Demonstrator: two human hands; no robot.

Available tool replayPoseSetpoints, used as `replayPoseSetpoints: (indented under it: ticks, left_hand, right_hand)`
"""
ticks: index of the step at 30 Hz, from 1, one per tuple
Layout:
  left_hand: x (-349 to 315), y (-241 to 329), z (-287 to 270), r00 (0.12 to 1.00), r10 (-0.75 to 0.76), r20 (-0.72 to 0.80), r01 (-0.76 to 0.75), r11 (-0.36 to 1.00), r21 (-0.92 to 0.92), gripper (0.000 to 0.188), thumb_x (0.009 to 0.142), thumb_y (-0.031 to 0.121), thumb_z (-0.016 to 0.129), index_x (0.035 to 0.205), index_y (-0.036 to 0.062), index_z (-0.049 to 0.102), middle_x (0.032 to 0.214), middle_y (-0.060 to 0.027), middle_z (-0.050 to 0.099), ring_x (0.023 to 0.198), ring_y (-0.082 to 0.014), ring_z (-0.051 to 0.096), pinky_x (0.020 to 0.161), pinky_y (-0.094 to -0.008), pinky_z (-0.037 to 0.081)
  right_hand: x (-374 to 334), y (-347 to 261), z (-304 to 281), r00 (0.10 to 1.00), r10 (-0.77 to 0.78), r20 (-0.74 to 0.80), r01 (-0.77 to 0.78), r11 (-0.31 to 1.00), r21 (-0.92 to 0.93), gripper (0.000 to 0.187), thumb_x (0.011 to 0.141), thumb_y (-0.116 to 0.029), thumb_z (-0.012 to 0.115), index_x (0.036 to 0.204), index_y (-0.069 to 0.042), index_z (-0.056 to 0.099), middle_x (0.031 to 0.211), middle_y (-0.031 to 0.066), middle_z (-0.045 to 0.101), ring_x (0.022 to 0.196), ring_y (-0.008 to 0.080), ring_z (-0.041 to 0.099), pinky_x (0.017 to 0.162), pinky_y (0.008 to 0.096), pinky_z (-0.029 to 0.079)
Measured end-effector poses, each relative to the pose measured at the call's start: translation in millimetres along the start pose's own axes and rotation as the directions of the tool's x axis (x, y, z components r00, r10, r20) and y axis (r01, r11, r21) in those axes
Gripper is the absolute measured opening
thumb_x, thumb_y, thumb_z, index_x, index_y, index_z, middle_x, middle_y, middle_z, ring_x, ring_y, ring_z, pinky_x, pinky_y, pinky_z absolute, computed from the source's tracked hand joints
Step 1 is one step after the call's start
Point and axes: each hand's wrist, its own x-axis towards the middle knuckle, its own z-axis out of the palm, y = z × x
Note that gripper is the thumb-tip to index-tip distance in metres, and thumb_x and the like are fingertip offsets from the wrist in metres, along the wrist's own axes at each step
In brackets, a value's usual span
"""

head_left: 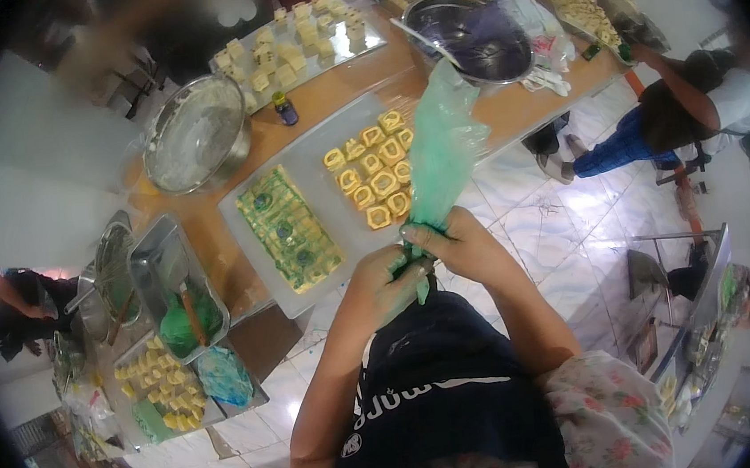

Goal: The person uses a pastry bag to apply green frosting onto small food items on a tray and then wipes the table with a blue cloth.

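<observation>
Left hand (386, 285) and right hand (449, 238): fingers clamped on green plastic bag's (441, 143) gathered end, by tray's (322, 205) near edge. Pinch tight; green-smeared fingers could slip.

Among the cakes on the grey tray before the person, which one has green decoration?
The long rectangular cake on the left side of the tray: green lines cover its top, while the small cakes to its right show yellow outlines.
</observation>
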Motion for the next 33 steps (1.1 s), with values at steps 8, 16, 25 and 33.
replayPoseSetpoints:
  ticks: [8, 16, 25, 33]
  left_hand:
    - [-9, -7, -21, 0.999, -0.052, 0.007, 0.052, 0.999, -0.011, 0.016, 0.077, 0.014, 0.057, 0.08, -0.0015, 0.059, 0.067, -0.0103, 0.058, 0.06, -0.0167, 0.054, 0.058, -0.0277, 0.042]
    - [-13, -4, -75, 0.993, 0.047, -0.104, -0.012, 0.947, 0.32, 0.024, 0.073, 0.023, 0.064, 0.085, 0.0014, 0.06, 0.069, -0.0094, 0.059, 0.06, -0.0163, 0.053, 0.059, -0.0279, 0.042]
    - [28, 78, -125, 0.957, 0.019, -0.289, 0.069, 0.954, 0.293, 0.028, 0.076, 0.028, 0.062, 0.09, 0.0033, 0.062, 0.07, -0.0013, 0.059, 0.061, -0.0049, 0.048, 0.057, -0.0194, 0.039]
    - [51, 69, -116, 0.955, -0.109, -0.276, 0.184, 0.947, 0.263, 0.025, 0.073, 0.019, 0.065, 0.093, 0.0042, 0.058, 0.082, -0.0002, 0.057, 0.067, -0.0066, 0.051, 0.057, -0.0186, 0.041]
  right_hand:
    - [12, 5, 17, 0.993, -0.041, 0.111, 0.04, 0.999, 0.01, 0.019, 0.082, -0.018, 0.053, 0.081, 0.001, 0.055, 0.071, 0.0032, 0.053, 0.066, 0.0103, 0.048, 0.06, 0.0254, 0.041]
    - [59, -5, 43, 0.959, -0.191, 0.207, 0.236, 0.947, -0.218, 0.031, 0.079, -0.03, 0.056, 0.086, 0.0, 0.056, 0.072, 0.0087, 0.055, 0.068, 0.0136, 0.051, 0.063, 0.0266, 0.042]
    - [114, -111, 20, 0.963, -0.233, 0.134, 0.249, 0.962, -0.116, 0.039, 0.082, -0.035, 0.051, 0.092, 0.002, 0.057, 0.071, 0.0071, 0.056, 0.064, 0.0131, 0.052, 0.06, 0.0262, 0.043]
    - [116, -115, -2, 0.955, 0.156, 0.251, -0.103, 0.972, -0.21, 0.055, 0.083, -0.045, 0.044, 0.112, 0.002, 0.047, 0.071, 0.0126, 0.057, 0.066, 0.0184, 0.055, 0.065, 0.0315, 0.045]
